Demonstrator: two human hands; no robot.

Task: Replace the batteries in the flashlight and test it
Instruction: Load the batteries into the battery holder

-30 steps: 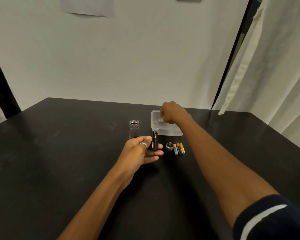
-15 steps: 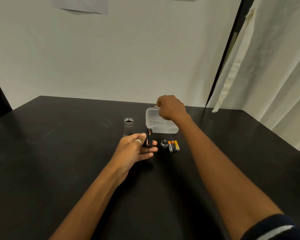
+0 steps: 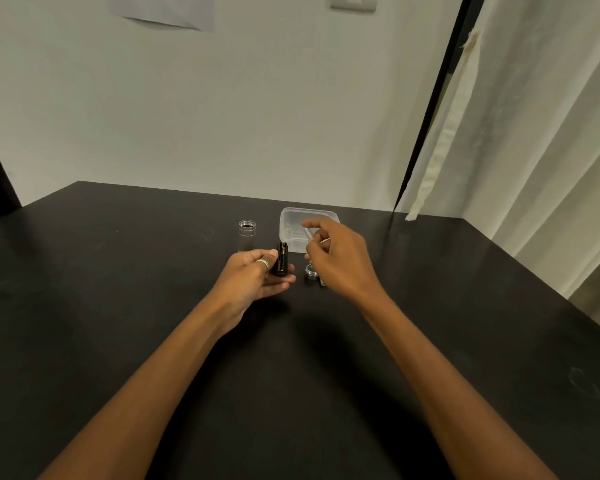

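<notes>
My left hand [image 3: 257, 277] holds a black battery holder [image 3: 282, 258] upright between thumb and fingers; an orange-striped battery shows in its slot. My right hand [image 3: 338, 259] hovers just right of it, pinching a small silver battery [image 3: 307, 233] at the fingertips. The flashlight body [image 3: 247, 233], a dark tube with a silver rim, stands upright on the black table [image 3: 118, 306] behind my left hand. A small silver end cap [image 3: 310, 271] lies on the table under my right hand. The used batteries beside the cap are mostly hidden by my right hand.
A clear plastic container [image 3: 291, 220] sits on the table behind my right hand. A white wall rises at the table's far edge, and a pale curtain [image 3: 534, 133] hangs along the right side.
My right hand has come back from the clear container toward my left hand, now with a silver battery in its fingertips. My left hand has kept the holder in place.
</notes>
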